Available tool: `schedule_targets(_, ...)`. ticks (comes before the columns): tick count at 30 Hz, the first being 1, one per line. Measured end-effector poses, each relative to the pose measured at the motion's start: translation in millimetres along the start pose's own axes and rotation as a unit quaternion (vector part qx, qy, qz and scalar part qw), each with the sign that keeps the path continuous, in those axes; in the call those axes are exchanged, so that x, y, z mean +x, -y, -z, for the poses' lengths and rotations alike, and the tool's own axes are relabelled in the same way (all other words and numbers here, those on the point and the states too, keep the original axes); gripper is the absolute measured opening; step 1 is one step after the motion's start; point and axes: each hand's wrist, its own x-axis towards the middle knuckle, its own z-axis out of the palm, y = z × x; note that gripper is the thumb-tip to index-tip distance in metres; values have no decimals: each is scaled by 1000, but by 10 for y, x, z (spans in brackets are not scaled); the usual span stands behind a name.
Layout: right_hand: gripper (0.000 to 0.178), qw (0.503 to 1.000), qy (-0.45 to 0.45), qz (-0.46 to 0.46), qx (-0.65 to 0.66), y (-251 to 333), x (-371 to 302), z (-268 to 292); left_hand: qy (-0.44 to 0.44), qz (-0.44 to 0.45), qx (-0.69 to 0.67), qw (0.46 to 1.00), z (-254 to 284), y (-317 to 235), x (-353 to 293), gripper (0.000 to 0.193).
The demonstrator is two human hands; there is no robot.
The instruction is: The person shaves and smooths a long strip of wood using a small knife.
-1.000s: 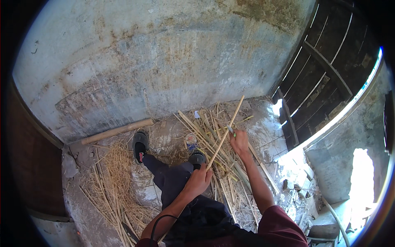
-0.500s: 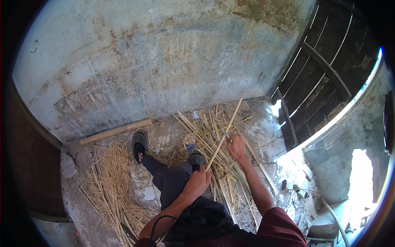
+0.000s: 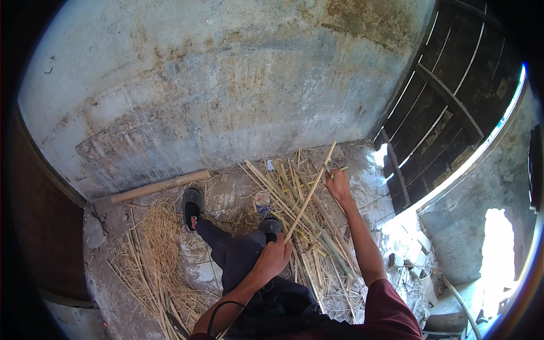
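Note:
My left hand [image 3: 273, 258] is closed around the near end of a long, pale bamboo strip [image 3: 310, 192]. The strip slants away from me, up and to the right, over a heap of cut bamboo strips [image 3: 306, 218]. In my closed right hand [image 3: 339, 186] is a small knife [image 3: 332, 176] with a green handle. Its blade lies against or very close to the strip near the far end; I cannot tell whether it touches. The two hands are well apart along the strip's length.
Straw-like shavings [image 3: 161, 232] and thin strips cover the floor at left. A thick bamboo pole [image 3: 161, 186] lies along the stained wall [image 3: 226, 85]. My shoes stand between the piles. At right are a dark plank door [image 3: 447, 102] and broken rubble [image 3: 411, 263].
My right hand with the knife has moved outward along the strip, up and to the right. The strip's far end has dipped slightly; my left hand keeps its hold.

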Motion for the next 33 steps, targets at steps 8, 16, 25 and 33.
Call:
schedule_targets(8, 20, 987, 110, 118, -24, 387, -665, 57, 21, -9, -36, 999, 82, -92, -13, 25)
schedule_targets(16, 18, 997, 21, 71, -6, 124, 54, -47, 16, -11, -33, 999, 123, -83, 6, 24)
schedule_targets(25, 24, 997, -32, -27, -66, -95, 668, 98, 11, -21, -4, 1000, 100, -57, -16, 24)
schedule_targets(33, 19, 994, 64, 69, -54, 196, 30, 135, 24, 1, -52, 998, 91, -41, -14, 25)
